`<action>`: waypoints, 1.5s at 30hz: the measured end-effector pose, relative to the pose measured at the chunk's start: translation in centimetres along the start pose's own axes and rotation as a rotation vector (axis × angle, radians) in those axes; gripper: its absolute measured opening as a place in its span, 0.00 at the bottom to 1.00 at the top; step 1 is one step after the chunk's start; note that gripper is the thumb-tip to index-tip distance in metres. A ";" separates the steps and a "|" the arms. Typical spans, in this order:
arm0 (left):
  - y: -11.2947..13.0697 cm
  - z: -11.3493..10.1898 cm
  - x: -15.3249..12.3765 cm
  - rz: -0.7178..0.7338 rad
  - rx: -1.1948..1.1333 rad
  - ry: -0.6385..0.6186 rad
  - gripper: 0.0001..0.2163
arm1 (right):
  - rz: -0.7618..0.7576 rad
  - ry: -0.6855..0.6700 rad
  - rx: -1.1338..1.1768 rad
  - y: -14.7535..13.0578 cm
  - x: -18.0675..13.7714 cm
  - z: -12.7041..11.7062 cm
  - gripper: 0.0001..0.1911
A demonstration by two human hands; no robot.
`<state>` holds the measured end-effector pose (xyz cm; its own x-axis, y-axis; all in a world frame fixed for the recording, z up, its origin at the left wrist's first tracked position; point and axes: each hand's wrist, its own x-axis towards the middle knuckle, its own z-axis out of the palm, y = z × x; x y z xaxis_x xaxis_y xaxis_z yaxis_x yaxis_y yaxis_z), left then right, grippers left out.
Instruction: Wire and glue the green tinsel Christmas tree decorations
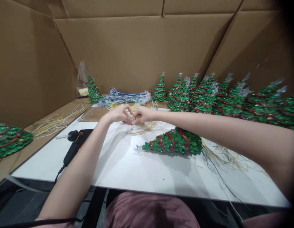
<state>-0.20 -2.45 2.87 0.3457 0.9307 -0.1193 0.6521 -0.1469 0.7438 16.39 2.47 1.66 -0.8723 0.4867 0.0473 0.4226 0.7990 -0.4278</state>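
My left hand (pixel 120 114) and my right hand (pixel 144 114) meet over the far part of the white board (pixel 118 167). Both have their fingers bent into a pinch on thin yellow and white wires (pixel 133 119). Loose ends of yellow wire (pixel 147 128) spread on the board just below my right hand. Nearer to me, a green model Christmas tree (pixel 173 142) with red garlands lies on its side. Its clear star (pixel 138 148) points left, and wires (pixel 223 158) trail from its base. My right forearm passes over the upper edge of this tree.
A black glue gun (pixel 76 145) with its cord lies at the left. Behind my hands rests a bundle of blue and white wires (pixel 127 96). Several upright trees (pixel 205 93) line the back right; another tree (pixel 11 139) lies far left. Cardboard walls (pixel 137 47) enclose the table.
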 end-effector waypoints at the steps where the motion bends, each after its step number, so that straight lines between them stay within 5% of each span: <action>1: 0.1 0.0 -0.1 -0.004 0.009 -0.003 0.17 | -0.006 -0.001 0.004 -0.1 0.0 0.0 0.08; 7: 0.0 -0.6 -0.3 -0.102 0.238 -0.121 0.21 | -0.019 -0.071 0.034 0.3 -0.1 0.2 0.08; 14: -0.2 0.2 0.5 -0.079 0.490 -0.301 0.11 | 0.005 -0.129 0.053 0.7 -0.2 0.2 0.08; 29: -0.6 -0.3 0.6 -0.002 0.463 -0.215 0.11 | 0.043 -0.158 0.057 0.3 -0.3 0.2 0.11; 37: -0.8 -0.2 0.6 -0.043 0.492 -0.321 0.10 | 0.059 -0.185 0.066 -0.1 -0.3 0.0 0.06; 45: -1.2 -0.5 0.9 -0.021 0.504 -0.294 0.08 | 0.066 -0.182 0.074 0.0 -0.4 0.0 0.07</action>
<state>-1.06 -1.29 2.22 0.4555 0.8134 -0.3617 0.8763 -0.3381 0.3432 16.78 2.26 1.59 -0.8763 0.4597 -0.1444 0.4669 0.7360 -0.4901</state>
